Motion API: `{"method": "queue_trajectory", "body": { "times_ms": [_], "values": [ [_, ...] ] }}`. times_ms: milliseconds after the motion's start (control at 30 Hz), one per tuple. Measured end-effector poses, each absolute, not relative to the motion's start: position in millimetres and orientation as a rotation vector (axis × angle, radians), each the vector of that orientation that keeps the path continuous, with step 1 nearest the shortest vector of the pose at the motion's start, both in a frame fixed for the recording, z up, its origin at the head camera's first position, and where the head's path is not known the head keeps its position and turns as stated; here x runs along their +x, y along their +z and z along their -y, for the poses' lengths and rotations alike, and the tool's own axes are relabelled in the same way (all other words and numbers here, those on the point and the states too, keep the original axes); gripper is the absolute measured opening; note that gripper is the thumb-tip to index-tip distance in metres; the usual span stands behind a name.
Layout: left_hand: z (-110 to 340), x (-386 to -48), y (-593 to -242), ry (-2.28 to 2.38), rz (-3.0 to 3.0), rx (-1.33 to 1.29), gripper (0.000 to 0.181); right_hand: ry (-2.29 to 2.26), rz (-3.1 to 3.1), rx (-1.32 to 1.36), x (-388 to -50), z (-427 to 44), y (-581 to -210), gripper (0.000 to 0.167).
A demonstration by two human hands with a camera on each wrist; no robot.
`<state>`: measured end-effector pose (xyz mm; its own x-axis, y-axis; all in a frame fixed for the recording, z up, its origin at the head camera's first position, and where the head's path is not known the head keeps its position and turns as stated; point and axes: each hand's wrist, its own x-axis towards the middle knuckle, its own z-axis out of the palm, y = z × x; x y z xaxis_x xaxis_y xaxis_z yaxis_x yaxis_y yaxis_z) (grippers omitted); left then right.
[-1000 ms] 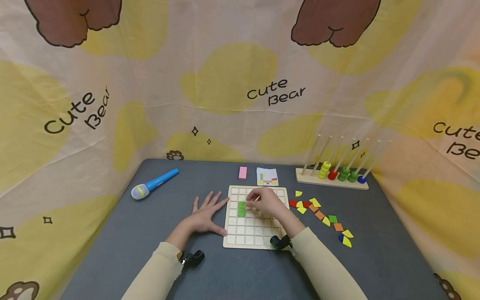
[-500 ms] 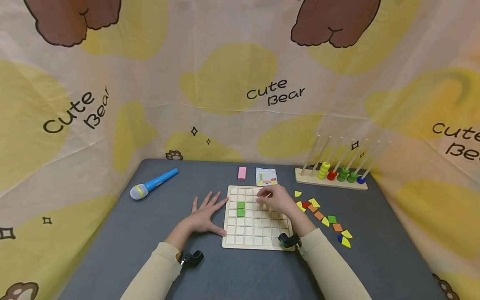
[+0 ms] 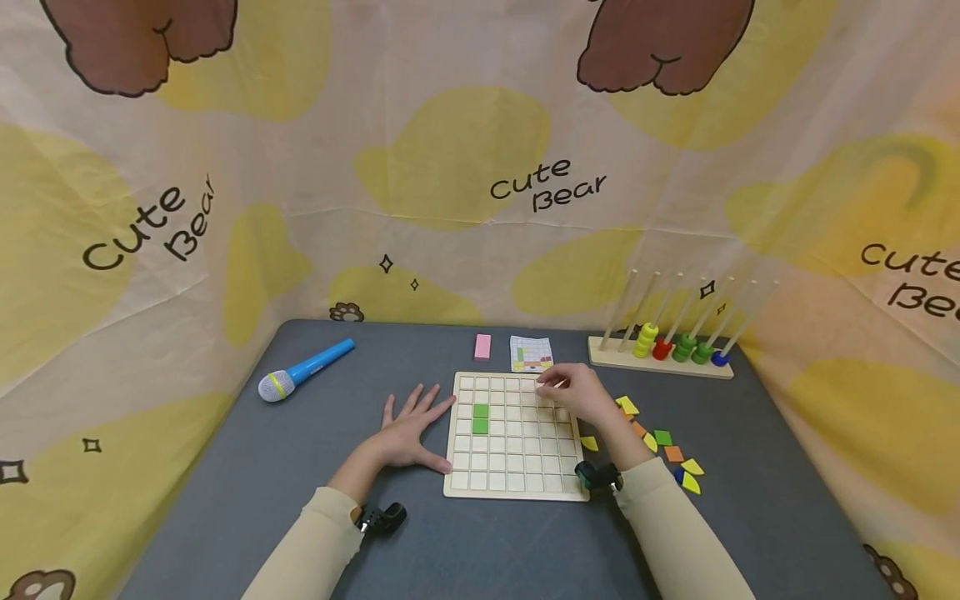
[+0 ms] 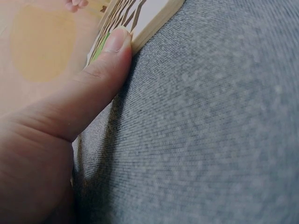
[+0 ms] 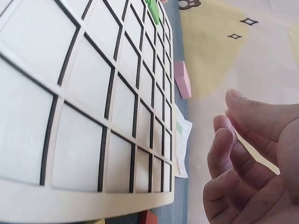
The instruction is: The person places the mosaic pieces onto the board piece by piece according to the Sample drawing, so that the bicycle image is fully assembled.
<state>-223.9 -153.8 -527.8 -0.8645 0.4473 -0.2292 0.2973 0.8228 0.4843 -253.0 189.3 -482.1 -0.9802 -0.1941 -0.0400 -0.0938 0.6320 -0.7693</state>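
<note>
Left hand [image 3: 408, 435] splayed, thumb against grid board [image 3: 498, 460]; right hand [image 3: 576, 392] loosely curled, apparently empty. Board likely light, stiff; grip rim [image 4: 156, 28] beside left thumb.

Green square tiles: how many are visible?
3: a farther tile and a nearer tile in adjoining cells of the pale wooden grid board, and another tile on the grey table to its right. The right forearm may hide more.
</note>
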Motion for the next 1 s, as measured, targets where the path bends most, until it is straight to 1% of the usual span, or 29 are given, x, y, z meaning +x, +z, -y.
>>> {"method": "queue_trajectory", "body": {
  "times_ms": [200,433,767,1000],
  "values": [
    [155.0,-223.5,-527.8,0.646,-2.668,0.565,0.122,-1.279,-2.742,-0.194,-251.8,-197.1,-479.6,0.023],
    [155.9,-223.6,-528.6,0.635,-2.671,0.57,0.122,-1.29,-2.774,-0.159,-253.8,-208.5,-479.0,0.02],
    [157.4,-224.1,-528.3,0.641,-2.67,0.581,0.121,-1.28,-2.775,-0.067,-255.5,-227.0,-476.7,0.024],
    [156.1,-225.2,-528.3,0.636,-2.666,0.58,0.122,-1.259,-2.791,-0.023,-255.9,-240.2,-482.0,0.027]
  ]
}}
